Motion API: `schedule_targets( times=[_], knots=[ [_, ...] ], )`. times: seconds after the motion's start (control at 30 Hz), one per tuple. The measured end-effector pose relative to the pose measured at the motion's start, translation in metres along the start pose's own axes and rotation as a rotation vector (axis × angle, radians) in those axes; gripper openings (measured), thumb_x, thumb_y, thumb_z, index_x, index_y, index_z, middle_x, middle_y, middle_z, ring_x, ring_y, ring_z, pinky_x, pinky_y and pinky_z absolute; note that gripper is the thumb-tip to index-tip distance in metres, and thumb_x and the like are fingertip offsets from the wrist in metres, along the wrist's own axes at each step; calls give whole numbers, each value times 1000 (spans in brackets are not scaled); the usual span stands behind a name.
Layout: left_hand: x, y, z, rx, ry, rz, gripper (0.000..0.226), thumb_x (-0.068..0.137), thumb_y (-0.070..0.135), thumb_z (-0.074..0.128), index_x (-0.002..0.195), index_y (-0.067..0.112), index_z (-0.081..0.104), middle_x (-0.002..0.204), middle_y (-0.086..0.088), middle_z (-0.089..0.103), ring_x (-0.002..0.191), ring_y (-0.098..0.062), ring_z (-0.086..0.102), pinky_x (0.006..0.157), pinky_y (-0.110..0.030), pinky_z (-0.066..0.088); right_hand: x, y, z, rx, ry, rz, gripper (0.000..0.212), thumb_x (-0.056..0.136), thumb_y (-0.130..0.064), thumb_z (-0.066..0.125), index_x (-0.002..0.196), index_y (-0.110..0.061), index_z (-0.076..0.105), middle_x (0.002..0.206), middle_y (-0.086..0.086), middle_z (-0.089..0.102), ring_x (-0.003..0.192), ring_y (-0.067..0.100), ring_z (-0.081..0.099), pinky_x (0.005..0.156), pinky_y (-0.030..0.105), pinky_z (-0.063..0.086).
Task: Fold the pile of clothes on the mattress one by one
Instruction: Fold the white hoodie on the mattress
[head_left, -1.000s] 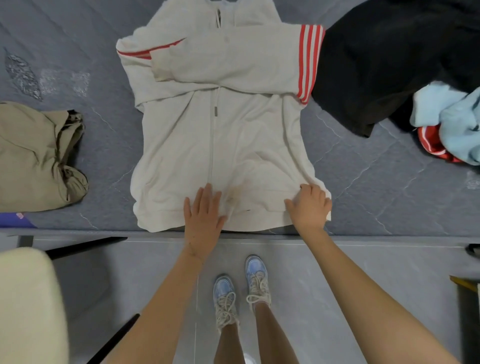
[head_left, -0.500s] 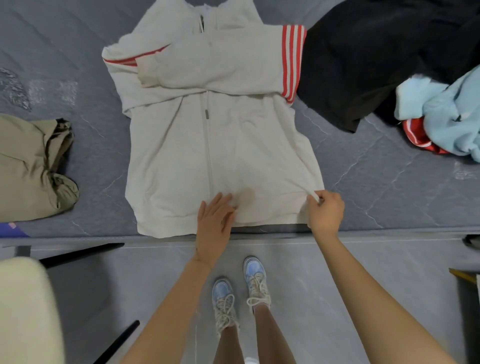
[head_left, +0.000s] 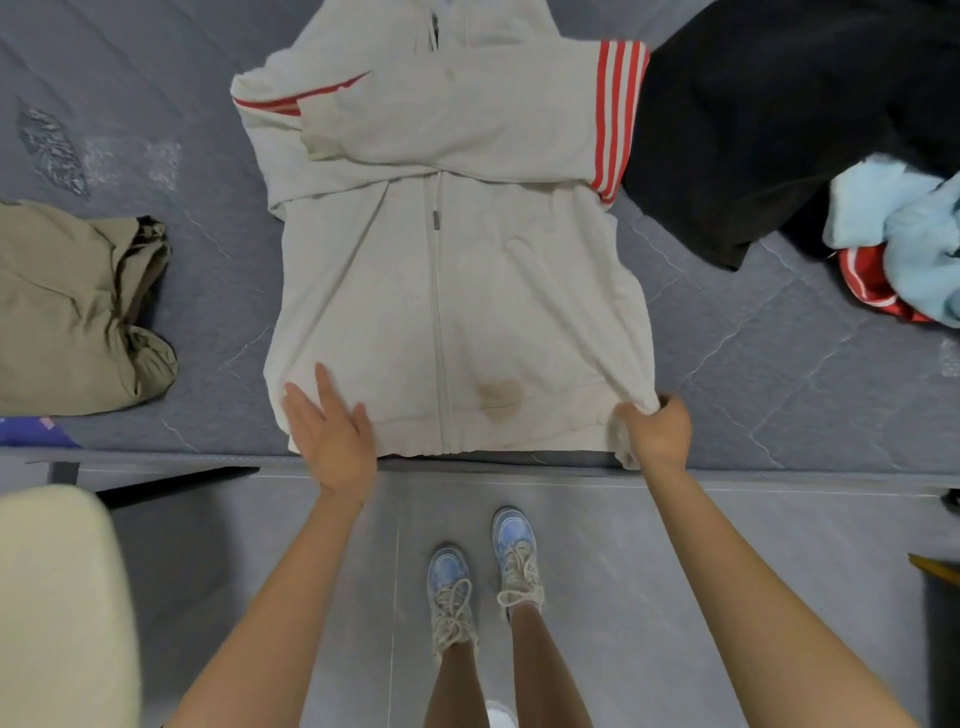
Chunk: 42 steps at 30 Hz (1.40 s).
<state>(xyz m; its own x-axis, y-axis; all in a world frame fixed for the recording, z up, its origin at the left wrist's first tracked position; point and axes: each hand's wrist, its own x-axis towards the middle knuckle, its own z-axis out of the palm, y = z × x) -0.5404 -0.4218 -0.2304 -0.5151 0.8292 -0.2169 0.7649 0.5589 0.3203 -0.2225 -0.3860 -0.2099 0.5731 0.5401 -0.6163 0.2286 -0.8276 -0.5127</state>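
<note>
A cream zip hoodie (head_left: 493, 291) with red stripes lies front up on the grey mattress (head_left: 779, 364), both sleeves folded across its chest. A brown stain shows near its hem. My left hand (head_left: 332, 431) lies flat with straight fingers on the hem's left corner. My right hand (head_left: 657, 431) grips the hem's right corner, bunching the cloth at the mattress edge. To the right lies the unfolded pile: a black garment (head_left: 779, 114), a light blue one (head_left: 909, 239) and a red one (head_left: 867, 280).
A folded khaki garment (head_left: 72, 306) sits on the mattress at the left. Below the mattress edge is grey floor with my feet in blue shoes (head_left: 483, 571). A pale cushioned seat (head_left: 57, 613) stands at the lower left.
My left hand slid from the hem's middle to its left corner. My right hand closed on the right corner and pulled it outward. The brown stain is now uncovered.
</note>
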Motion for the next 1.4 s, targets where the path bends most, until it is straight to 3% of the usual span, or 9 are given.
schedule_targets(
  times=[0.2,0.3,0.43,0.77,0.93,1.03,1.23,1.37,1.4],
  knots=[
    [19,-12,-10,-233,6,-409,64,97,22,54,146,-5,24,145,-31,34,134,-44,34,110,-51,27,-17,-19,27,37,-83,-29,9,86,-13,64,89,-5,61,89,7,60,93,28,61,80,34,48],
    [21,-18,-18,-257,-13,-475,32,89,14,61,111,-9,56,113,-29,60,107,-41,54,86,-45,45,-29,-33,39,121,-106,-15,18,91,-13,60,107,-4,61,99,5,59,94,20,55,85,30,43],
    [17,10,-40,-506,-56,-424,9,86,7,63,82,1,59,81,-14,61,75,-22,52,61,-27,36,-42,-65,53,246,-183,55,17,94,-7,50,109,-7,58,107,8,60,102,26,57,97,38,45],
    [74,101,-84,-910,-12,-279,5,94,4,54,97,8,53,85,7,56,73,1,52,71,-12,43,-53,-184,66,531,-297,94,15,85,-11,71,90,-21,61,105,8,68,103,28,65,95,44,52],
    [135,117,-96,-1105,-29,-387,33,91,11,63,121,2,54,108,-4,62,91,-15,60,85,-29,52,-41,-242,81,713,-269,168,14,87,-8,67,93,-18,59,103,7,65,99,24,63,93,39,51],
    [180,119,-102,-1247,-47,-496,42,86,12,69,124,5,52,117,-10,63,101,-25,63,89,-41,54,-26,-275,85,749,-170,172,15,85,-11,69,91,-16,57,88,2,65,75,15,63,71,31,52],
    [260,138,-112,-1394,-64,-463,45,88,6,67,130,7,51,122,-8,62,108,-23,63,84,-37,58,-11,-338,108,928,27,114,53,87,-13,68,135,-11,45,98,2,65,66,6,62,56,19,50],
    [303,145,-115,-1419,-53,-457,40,90,4,63,129,7,54,124,-9,61,112,-23,62,77,-27,57,-10,-375,111,1013,90,154,37,98,-9,51,134,-8,46,121,16,61,91,17,69,90,25,49],
    [313,147,-115,-1422,-51,-435,41,91,4,62,131,7,53,126,-9,61,112,-22,62,77,-26,57,-6,-381,110,997,123,148,32,98,-9,50,129,-6,49,113,16,64,88,13,70,84,21,51]
  ],
)
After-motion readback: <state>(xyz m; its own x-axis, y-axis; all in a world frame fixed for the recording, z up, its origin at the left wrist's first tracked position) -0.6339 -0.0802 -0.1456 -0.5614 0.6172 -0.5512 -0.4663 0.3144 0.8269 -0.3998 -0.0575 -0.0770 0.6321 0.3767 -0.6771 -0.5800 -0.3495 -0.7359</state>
